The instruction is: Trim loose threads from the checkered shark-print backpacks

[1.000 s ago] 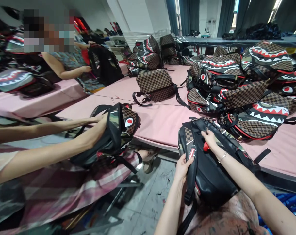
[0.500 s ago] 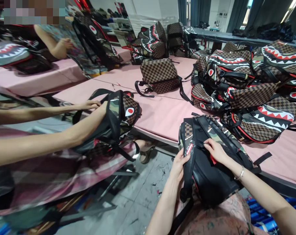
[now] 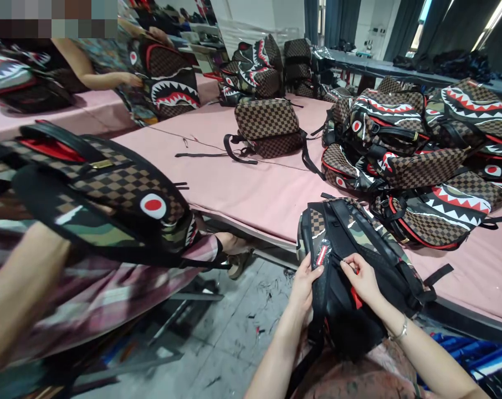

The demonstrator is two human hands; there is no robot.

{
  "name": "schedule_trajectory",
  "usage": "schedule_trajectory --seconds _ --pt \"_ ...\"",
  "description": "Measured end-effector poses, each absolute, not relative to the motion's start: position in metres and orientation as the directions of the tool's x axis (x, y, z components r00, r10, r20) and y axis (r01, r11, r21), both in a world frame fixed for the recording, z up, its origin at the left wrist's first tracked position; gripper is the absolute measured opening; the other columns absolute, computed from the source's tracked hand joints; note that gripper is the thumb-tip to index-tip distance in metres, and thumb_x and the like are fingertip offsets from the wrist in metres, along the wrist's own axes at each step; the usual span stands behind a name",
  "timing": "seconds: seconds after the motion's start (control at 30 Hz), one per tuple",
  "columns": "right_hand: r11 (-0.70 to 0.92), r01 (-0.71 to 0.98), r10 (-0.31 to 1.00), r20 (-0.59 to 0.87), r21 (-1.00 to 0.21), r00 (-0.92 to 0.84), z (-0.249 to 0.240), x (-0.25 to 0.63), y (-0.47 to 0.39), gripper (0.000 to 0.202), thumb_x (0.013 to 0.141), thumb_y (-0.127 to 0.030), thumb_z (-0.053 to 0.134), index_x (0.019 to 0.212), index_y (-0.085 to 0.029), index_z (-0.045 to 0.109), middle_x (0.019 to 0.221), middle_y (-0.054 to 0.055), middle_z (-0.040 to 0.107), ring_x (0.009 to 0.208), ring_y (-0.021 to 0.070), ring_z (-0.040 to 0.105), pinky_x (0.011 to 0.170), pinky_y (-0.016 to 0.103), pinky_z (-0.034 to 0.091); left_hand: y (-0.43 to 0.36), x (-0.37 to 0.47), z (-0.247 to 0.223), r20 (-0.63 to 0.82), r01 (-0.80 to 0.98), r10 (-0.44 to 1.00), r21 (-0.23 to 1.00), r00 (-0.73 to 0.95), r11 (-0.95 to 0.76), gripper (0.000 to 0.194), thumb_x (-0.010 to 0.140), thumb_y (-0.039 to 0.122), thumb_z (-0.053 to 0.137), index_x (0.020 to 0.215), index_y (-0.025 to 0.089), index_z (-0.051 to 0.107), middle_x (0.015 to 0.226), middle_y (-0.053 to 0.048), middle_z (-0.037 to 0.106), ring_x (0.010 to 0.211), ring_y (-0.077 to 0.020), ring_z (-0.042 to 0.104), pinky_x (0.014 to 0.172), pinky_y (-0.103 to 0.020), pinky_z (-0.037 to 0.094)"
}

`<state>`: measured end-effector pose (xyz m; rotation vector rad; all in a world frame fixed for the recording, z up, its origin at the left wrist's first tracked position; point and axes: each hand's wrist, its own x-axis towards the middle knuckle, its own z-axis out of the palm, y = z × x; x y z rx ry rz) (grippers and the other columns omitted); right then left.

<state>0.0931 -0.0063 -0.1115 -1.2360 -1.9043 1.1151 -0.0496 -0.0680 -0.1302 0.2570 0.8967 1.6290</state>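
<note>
A backpack (image 3: 351, 321) in black, camouflage and brown check leans between my lap and the table edge, its strap side facing up. My left hand (image 3: 306, 285) is closed round one black shoulder strap, thumb on top, just below a small clear-wrapped red and white label (image 3: 322, 254). On the back panel, my right hand (image 3: 362, 278) is closed in a pinch beside that strap. What its fingertips hold is too small to make out. A red piece (image 3: 355, 298) shows beneath the right palm; its kind is hidden.
Several shark-mouth backpacks (image 3: 425, 160) are piled at the right of the pink table (image 3: 251, 188). A checked backpack (image 3: 267, 124) lies mid-table. At left, a co-worker's arm (image 3: 26, 288) reaches to another backpack (image 3: 122, 194). Farther back, another person handles a backpack (image 3: 172, 77).
The neighbour's backpack has swung left and turned its checked side up. The person behind has turned a backpack's shark-mouth front into view. My hands stay nearly in place; more red shows under the right.
</note>
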Motion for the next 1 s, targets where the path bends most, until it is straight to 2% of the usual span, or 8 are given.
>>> schedule_trajectory --seconds 0.27,0.6,1.0 --pt "0.194 0.433 0.938 0.038 -0.88 -0.344 -0.114 0.094 -0.014 0.027 0.079 -0.046 0.05 0.077 -0.019 0.055 0.054 -0.004 0.045 0.048 0.0104 0.039 0.048 0.022 0.033 -0.068 -0.048 -0.131 -0.305 -0.759 0.911 0.651 -0.279 -0.014 0.057 0.057 0.012 0.073 0.111 0.02 0.056 0.107 -0.006 0.065 0.084 -0.0163 0.063 0.086 -0.031 0.045" --pt "0.2 0.416 0.932 0.041 -0.887 -0.361 -0.111 0.085 -0.012 0.027 0.079 -0.045 0.05 0.076 -0.019 0.056 0.054 -0.005 0.045 0.048 0.0103 0.041 0.049 0.022 0.033 -0.069 -0.044 -0.13 -0.297 -0.735 0.909 0.678 -0.292 -0.015 0.056 0.058 0.014 0.072 0.112 0.019 0.056 0.114 -0.007 0.062 0.098 -0.0203 0.059 0.091 -0.033 0.043" --pt "0.321 0.426 0.903 0.137 -0.846 -0.408 -0.108 0.08 -0.007 0.024 0.082 -0.042 0.047 0.08 -0.019 0.054 0.062 -0.002 0.053 0.053 0.0113 0.047 0.052 0.023 0.036 -0.07 -0.045 -0.131 -0.287 -0.735 0.914 0.678 -0.286 -0.017 0.057 0.058 0.014 0.073 0.112 0.02 0.056 0.113 -0.006 0.062 0.094 -0.0182 0.06 0.088 -0.03 0.044"
